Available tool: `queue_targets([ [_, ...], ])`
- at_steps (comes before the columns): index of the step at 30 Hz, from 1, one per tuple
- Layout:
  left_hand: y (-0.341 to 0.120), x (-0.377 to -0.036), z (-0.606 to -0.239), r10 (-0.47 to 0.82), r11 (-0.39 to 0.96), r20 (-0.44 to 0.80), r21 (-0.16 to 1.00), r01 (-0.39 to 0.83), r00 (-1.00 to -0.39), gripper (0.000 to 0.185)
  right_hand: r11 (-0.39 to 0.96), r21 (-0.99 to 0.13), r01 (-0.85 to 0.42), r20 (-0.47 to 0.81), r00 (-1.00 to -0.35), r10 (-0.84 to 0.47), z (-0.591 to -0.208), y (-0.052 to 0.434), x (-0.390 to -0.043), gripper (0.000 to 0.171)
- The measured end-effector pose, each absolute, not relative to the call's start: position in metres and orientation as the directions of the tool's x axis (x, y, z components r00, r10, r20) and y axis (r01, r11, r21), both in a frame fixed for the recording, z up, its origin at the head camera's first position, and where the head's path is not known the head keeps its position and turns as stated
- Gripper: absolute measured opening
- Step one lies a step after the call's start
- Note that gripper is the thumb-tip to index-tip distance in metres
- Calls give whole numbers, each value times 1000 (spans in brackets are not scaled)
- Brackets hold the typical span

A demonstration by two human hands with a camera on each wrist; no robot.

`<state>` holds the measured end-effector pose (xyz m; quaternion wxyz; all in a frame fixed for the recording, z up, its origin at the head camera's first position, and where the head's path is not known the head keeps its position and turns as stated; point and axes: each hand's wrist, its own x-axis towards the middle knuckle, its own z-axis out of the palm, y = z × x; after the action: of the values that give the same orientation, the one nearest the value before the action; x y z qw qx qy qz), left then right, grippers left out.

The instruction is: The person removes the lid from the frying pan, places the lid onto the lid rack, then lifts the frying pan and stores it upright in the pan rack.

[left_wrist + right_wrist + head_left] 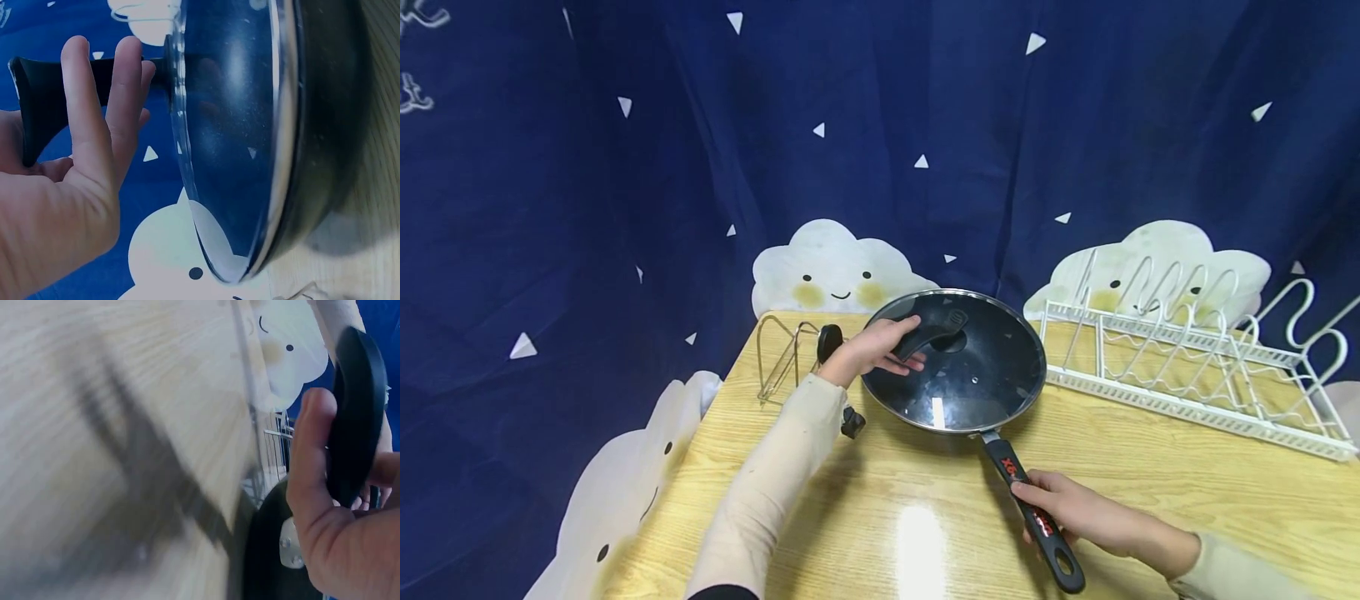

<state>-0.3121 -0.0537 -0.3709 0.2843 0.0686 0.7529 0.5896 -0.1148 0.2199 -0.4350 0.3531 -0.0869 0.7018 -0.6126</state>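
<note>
A dark frying pan point(337, 112) stands covered by a round glass lid point(992, 375) with a metal rim. The lid's curved black handle point(925, 333) rises from its centre. My left hand point(883, 346) is at this handle, thumb on one side and fingers on the other. In the left wrist view its fingers point(87, 106) extend fairly straight across the handle rather than curling around it. My right hand point(1067, 508) grips the pan's long black handle point(1003, 458), thumb along the top; its other fingers are mostly hidden underneath. The pan handle points toward me, to the lower right.
A white wire rack point(1187, 392) with several upright loops stands at the right of the wooden table point(865, 533). Left of the pan is a small wire stand point(767, 367), partly behind my left arm. A dark blue curtain point(880, 108) hangs beyond the table's back edge.
</note>
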Motion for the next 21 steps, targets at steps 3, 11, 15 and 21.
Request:
queue_targets([
  [3, -51, -312, -368, 444, 296, -364, 922, -249, -819, 55, 160, -926, 343, -368, -717, -592, -438, 218, -112, 45],
  [11, -43, -312, -362, 439, 308, -411, 904, -297, -799, 55, 50, -919, 392, -341, -722, -603, -445, 211, -109, 51],
  [15, -40, -313, -362, 440, 307, -431, 896, -319, -788, 55, 28, -918, 395, -339, -748, -571, -446, 208, -107, 50],
  [21, -39, -316, -367, 448, 309, -459, 885, -349, -767, 54, 19, -925, 379, -324, -764, -558, -449, 206, -104, 54],
])
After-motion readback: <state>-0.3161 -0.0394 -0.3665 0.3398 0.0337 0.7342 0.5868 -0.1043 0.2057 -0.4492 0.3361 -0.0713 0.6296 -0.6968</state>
